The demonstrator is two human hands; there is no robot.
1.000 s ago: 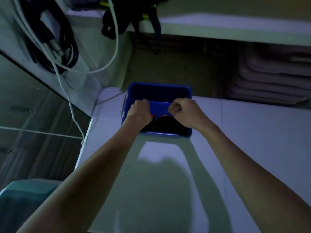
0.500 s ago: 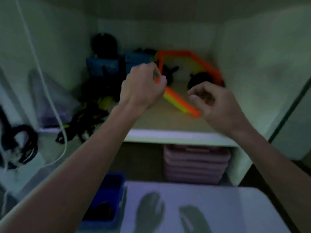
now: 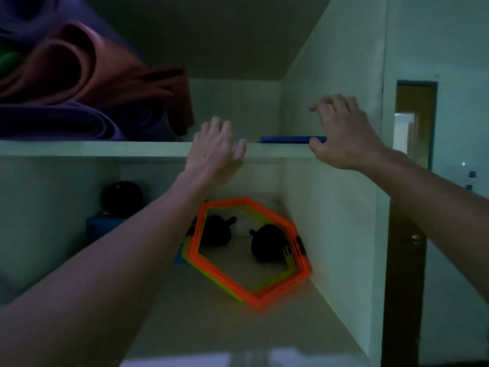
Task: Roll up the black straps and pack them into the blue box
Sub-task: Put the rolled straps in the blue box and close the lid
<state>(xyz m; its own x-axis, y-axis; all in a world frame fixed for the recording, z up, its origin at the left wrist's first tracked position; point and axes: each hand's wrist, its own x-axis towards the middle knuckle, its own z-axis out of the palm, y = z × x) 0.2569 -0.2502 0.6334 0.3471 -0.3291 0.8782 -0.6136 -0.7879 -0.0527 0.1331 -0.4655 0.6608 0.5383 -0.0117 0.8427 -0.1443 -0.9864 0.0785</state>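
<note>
The blue box and the black straps are out of view. A flat blue lid-like piece point(image 3: 287, 139) lies on the upper shelf point(image 3: 105, 148), only its front edge showing. My right hand point(image 3: 341, 133) hovers at its right end, fingers spread above it and thumb at its edge, not closed on it. My left hand point(image 3: 214, 152) is raised with fingers apart in front of the shelf's front edge, left of the blue piece, holding nothing.
Rolled purple and maroon mats point(image 3: 79, 96) fill the upper shelf's left. On the lower shelf lie orange hexagon rings point(image 3: 254, 295), two black round objects point(image 3: 267, 242), a black ball point(image 3: 123, 197) on a blue block point(image 3: 103, 229). A white side panel point(image 3: 330, 234) stands to the right.
My view swung up from the blue box on the table to the shelves. Both hands left the box, rose to the upper shelf and spread their fingers.
</note>
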